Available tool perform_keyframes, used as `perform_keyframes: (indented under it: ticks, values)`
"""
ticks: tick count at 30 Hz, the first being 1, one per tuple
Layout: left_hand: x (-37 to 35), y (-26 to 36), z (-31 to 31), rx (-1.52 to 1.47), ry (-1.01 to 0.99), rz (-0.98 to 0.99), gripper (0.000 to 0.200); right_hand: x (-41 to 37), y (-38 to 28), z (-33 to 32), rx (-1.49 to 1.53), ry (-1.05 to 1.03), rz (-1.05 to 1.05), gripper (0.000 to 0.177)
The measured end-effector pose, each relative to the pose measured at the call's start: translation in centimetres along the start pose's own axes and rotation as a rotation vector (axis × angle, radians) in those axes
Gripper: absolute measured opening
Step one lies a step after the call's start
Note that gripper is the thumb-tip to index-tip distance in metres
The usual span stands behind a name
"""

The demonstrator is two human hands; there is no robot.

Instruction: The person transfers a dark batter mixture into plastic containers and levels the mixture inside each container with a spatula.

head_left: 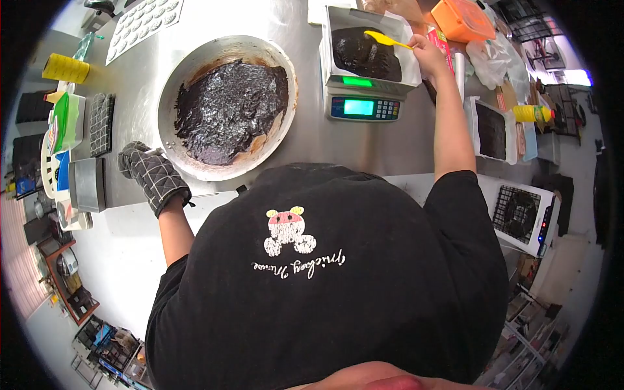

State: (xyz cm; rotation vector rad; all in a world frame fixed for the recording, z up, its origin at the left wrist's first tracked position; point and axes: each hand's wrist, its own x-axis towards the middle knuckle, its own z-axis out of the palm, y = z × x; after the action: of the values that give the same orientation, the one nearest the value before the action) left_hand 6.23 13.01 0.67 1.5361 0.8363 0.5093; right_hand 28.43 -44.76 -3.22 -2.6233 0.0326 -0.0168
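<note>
My left hand, inside a dark checked oven mitt (155, 174), is closed around the handle of a wide, round pan (290, 114). A short stub of the handle shows between mitt and pan wall; the mitt hides my fingers. Thick, glossy, dark brown paste (227, 110) covers much of the pan's bottom. On the right, my right hand (430, 57) grips a yellow spatula (383, 39) by its handle end. The spatula's blade rests at the dark mixture (364, 57) in a paper-lined rectangular tin (403, 81). That tin sits on a digital scale (364, 108) with a lit green display.
A second lined tin (492, 133) of dark mixture stands at the right, near an orange container (463, 21). A sheet with pale rounds (144, 26) lies at the upper left. Another checked mitt (102, 123) and a grey metal tin (87, 184) are at the left edge.
</note>
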Motion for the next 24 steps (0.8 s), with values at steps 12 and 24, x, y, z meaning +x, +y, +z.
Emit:
perform_keyframes:
  ticks: [12, 24]
  values:
    - [0.2, -0.6, 0.1, 0.119, 0.005, 0.215, 0.012, 0.0, -0.5, -4.1, -0.086, 0.094, -0.058, 0.019]
    - [1.0, -0.5, 0.4, 0.030, -0.089, 0.196, 0.011, -1.8, -1.3, -4.4, 0.082, 0.082, -0.014, 0.021]
